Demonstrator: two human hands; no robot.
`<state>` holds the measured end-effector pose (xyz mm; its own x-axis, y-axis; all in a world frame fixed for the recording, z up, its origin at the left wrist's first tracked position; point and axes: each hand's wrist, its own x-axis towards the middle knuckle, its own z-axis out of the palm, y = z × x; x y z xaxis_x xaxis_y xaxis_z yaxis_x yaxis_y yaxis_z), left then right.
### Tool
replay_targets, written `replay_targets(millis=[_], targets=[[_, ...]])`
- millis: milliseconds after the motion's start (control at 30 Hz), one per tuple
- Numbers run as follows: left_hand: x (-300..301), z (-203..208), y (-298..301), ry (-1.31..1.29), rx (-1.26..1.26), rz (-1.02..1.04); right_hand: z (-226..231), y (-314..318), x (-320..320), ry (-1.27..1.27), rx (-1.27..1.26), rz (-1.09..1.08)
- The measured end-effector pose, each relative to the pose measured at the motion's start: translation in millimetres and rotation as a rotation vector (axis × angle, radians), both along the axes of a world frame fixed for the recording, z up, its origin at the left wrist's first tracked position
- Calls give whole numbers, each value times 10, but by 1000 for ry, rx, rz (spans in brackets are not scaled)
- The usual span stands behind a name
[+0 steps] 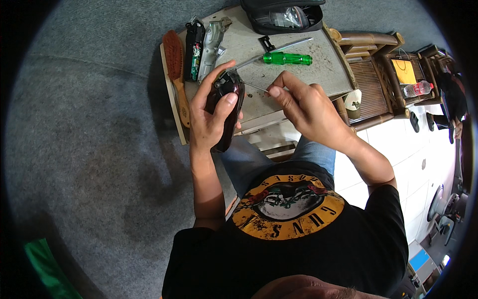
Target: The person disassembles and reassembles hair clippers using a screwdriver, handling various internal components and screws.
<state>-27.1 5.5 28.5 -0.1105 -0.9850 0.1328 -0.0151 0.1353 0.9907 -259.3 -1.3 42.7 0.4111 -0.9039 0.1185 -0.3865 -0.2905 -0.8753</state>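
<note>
My left hand (pixel 211 112) is wrapped round a dark hair clipper (pixel 230 112), with its head pointing up and away from me and my thumb across the body. In my right hand (pixel 308 109), thumb and forefinger pinch a thin metal rod (pixel 255 86). Its far tip meets the side of the clipper's head; the other end is hidden in my fingers. Just beyond both hands, a screwdriver with a clear green handle (pixel 288 59) lies on the worn tabletop (pixel 318 74). A small black plastic piece (pixel 267 44) and a loose metal shaft (pixel 296 43) lie behind it.
At the table's left side lie a wooden brush (pixel 174 57), a black clipper body with exposed circuitry (pixel 194 52) and a silver clipper housing (pixel 213 47). A black zip case (pixel 284 25) stands open at the back. Bamboo furniture (pixel 368 84) with a bottle (pixel 418 88) is at right.
</note>
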Motion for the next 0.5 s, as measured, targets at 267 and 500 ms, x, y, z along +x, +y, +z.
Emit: replay_targets(millis=[267, 500], targets=[[-36, 39, 1, -24, 27, 31, -122, -51, 32, -64, -225, -39], [-36, 49, -2, -21, 10, 43, -52, -52, -24, 263, -844, -124]])
